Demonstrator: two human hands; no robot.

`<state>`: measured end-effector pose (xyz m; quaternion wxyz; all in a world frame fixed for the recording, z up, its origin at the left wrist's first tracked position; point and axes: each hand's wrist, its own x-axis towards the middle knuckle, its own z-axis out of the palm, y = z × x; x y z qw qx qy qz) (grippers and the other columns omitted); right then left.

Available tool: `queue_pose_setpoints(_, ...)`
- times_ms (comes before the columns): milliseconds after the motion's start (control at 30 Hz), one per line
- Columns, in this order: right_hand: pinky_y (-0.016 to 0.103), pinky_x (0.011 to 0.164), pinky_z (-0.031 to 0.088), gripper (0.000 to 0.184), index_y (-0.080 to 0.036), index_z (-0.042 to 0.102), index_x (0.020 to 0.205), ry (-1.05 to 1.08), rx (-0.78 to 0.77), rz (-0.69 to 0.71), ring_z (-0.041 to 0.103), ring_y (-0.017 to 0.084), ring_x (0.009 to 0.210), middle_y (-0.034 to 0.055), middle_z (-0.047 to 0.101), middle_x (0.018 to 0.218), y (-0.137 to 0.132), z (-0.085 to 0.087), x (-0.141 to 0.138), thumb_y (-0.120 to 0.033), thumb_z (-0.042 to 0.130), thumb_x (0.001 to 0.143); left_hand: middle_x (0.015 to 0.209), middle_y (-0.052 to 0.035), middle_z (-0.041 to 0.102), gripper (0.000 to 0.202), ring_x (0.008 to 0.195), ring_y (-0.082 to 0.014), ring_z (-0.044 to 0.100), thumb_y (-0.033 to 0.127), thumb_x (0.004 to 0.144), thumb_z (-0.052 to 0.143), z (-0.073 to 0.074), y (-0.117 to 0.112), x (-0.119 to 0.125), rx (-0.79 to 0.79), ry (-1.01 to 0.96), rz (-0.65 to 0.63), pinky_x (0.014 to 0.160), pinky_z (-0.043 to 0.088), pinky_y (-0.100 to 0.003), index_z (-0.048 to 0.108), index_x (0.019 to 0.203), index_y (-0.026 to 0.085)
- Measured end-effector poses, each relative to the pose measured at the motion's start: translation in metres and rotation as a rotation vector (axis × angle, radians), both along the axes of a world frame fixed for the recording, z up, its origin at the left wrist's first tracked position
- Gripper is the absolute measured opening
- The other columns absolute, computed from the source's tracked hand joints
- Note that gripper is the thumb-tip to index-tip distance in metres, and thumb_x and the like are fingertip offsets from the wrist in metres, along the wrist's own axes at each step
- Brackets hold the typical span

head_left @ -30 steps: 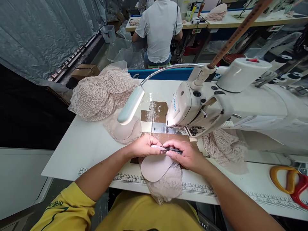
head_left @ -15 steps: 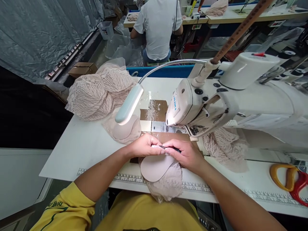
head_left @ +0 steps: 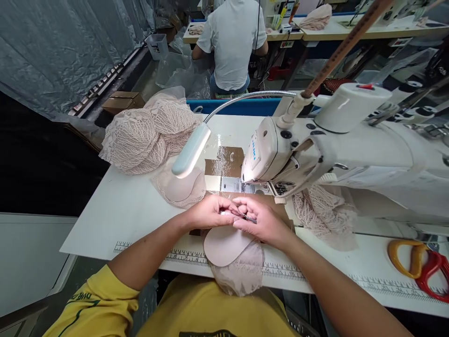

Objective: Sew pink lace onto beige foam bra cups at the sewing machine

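Note:
My left hand (head_left: 213, 213) is closed, pinching the top edge of a pale pink moulded cup pad (head_left: 226, 246). Sheer lace fabric (head_left: 242, 276) lies under the pad and hangs over the table's front edge. In my right hand (head_left: 268, 222), fingers curled, is a slim dark metal tool (head_left: 248, 217); whether it is tweezers or small snips I cannot make out. Its tip points at my left fingertips, and the right thumb is by the pad's edge. Both hands are just in front of the sewing machine (head_left: 266, 150), below its needle area.
Another cup pad on lace (head_left: 180, 187) lies to the left, below the lamp head (head_left: 191, 150). Behind it is a big lace heap (head_left: 147, 131). More lace (head_left: 324, 213) lies right of the needle. Scissors with yellow and red handles (head_left: 409, 260) rest at right. A co-worker (head_left: 233, 44) sits ahead.
My right hand's fingers have lifted and loosened a little, so more of the dark tool shows. The left hand keeps its pinch. The whole view has shifted slightly.

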<state>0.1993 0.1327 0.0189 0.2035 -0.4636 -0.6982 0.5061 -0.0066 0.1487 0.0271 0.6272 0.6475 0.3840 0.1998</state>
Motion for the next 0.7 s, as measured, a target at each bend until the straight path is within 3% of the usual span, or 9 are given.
queue_pose_setpoints(67,0.030,0.068,0.046,0.026,-0.022,0.064,0.104,-0.018,-0.016,0.087,0.060,0.018,0.076,0.0022,0.066,0.085,-0.001,0.002,0.000,-0.037,0.058,0.084,0.098,-0.0064,0.063,0.026,0.082,-0.0159,0.056,0.032,0.076,0.067,0.015,-0.005,-0.012,0.188,0.112,0.058,0.071,0.045,-0.025,0.068,0.098,0.017)
queue_pose_setpoints(133,0.029,0.070,0.045,0.021,-0.021,0.067,0.094,0.008,-0.015,0.124,0.060,0.019,0.078,0.0027,0.067,0.085,-0.003,0.004,0.001,-0.034,0.052,0.088,0.099,-0.0068,0.062,0.026,0.084,-0.0169,0.055,0.035,0.078,0.066,0.030,-0.012,-0.028,0.285,0.234,0.146,0.074,0.045,-0.026,0.068,0.098,0.018)
queue_pose_setpoints(233,0.028,0.070,0.044,0.020,-0.020,0.066,0.090,0.091,0.016,0.084,0.059,0.018,0.079,0.0029,0.067,0.086,-0.005,0.007,0.006,-0.034,0.052,0.088,0.082,-0.0042,0.062,0.030,0.075,-0.0153,0.055,0.042,0.079,0.064,0.040,-0.023,-0.048,0.065,0.295,0.132,0.068,0.044,-0.025,0.068,0.090,0.015)
queue_pose_setpoints(300,0.027,0.069,0.044,0.019,-0.021,0.065,0.089,0.132,0.061,0.071,0.059,0.018,0.077,0.0027,0.067,0.085,-0.006,0.008,0.008,-0.035,0.053,0.087,0.083,-0.0036,0.063,0.036,0.075,-0.0149,0.056,0.044,0.077,0.067,0.034,-0.029,-0.052,-0.104,0.215,0.077,0.068,0.044,-0.025,0.068,0.096,0.014)
queue_pose_setpoints(400,0.027,0.066,0.043,0.020,-0.021,0.065,0.091,0.166,0.098,0.105,0.058,0.016,0.073,0.0020,0.065,0.082,-0.008,0.006,0.009,-0.038,0.053,0.087,0.094,-0.0051,0.062,0.046,0.084,-0.0160,0.057,0.041,0.073,0.072,0.017,-0.031,-0.042,-0.227,-0.035,0.056,0.074,0.045,-0.026,0.064,0.110,0.015)
queue_pose_setpoints(533,0.026,0.062,0.041,0.022,-0.021,0.063,0.090,0.112,0.106,0.157,0.055,0.015,0.069,0.0014,0.062,0.077,-0.011,0.004,0.008,-0.040,0.051,0.089,0.083,-0.0044,0.063,0.040,0.075,-0.0136,0.056,0.040,0.070,0.076,0.000,-0.032,-0.016,-0.335,-0.195,0.168,0.068,0.043,-0.025,0.068,0.097,0.012)
queue_pose_setpoints(700,0.028,0.066,0.045,0.029,-0.022,0.058,0.104,0.032,0.092,0.110,0.059,0.017,0.076,0.0034,0.065,0.089,-0.010,0.008,0.013,-0.047,0.049,0.090,0.072,-0.0032,0.061,0.035,0.066,-0.0115,0.052,0.042,0.075,0.072,-0.001,-0.037,0.000,-0.235,-0.214,0.251,0.062,0.039,-0.023,0.070,0.088,0.009)
